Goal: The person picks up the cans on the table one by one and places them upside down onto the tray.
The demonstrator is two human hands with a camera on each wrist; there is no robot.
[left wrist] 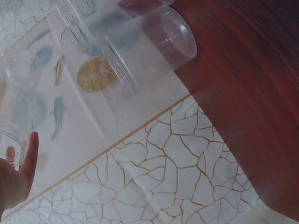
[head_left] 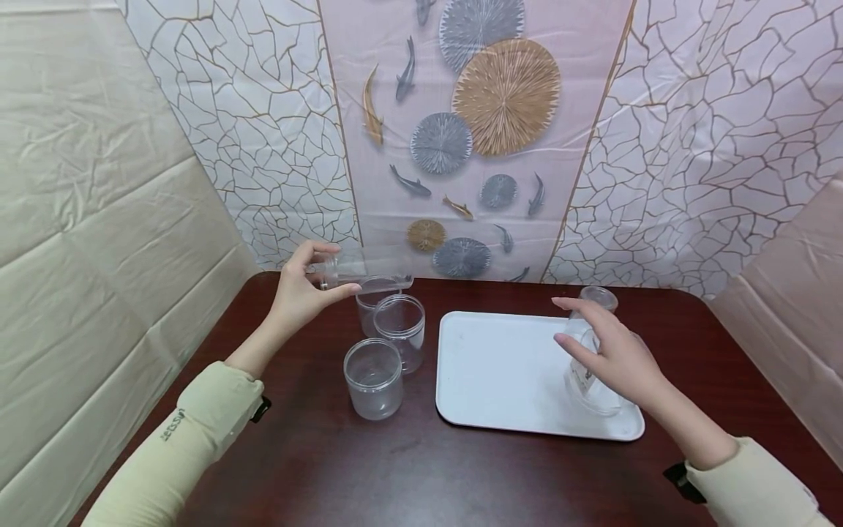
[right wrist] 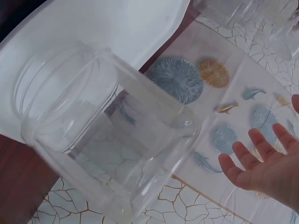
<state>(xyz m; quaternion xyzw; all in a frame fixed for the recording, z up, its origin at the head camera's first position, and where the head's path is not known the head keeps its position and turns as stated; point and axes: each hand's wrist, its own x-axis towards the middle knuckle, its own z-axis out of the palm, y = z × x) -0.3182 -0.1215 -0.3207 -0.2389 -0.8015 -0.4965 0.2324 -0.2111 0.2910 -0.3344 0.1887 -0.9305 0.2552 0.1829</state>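
My left hand (head_left: 296,289) grips a clear plastic jar (head_left: 378,268) near its mouth, thumb below and fingers above. That jar lies sideways in the air and overlaps the rearmost of three clear round jars on the table: a front jar (head_left: 373,391), a middle jar (head_left: 407,344) and a rear jar (head_left: 367,318). Over the right end of a white tray (head_left: 497,369), my right hand (head_left: 622,359) has its thumb and fingers spread. Partly hidden behind it is a clear angular jar (right wrist: 135,154), its threaded neck toward the tray in the right wrist view.
A round clear top (head_left: 599,296) shows behind the right hand, near the tray's far right corner. The dark red table (head_left: 395,476) ends at a patterned curtain (head_left: 428,197). Pale cloth (head_left: 99,241) hangs along the left side.
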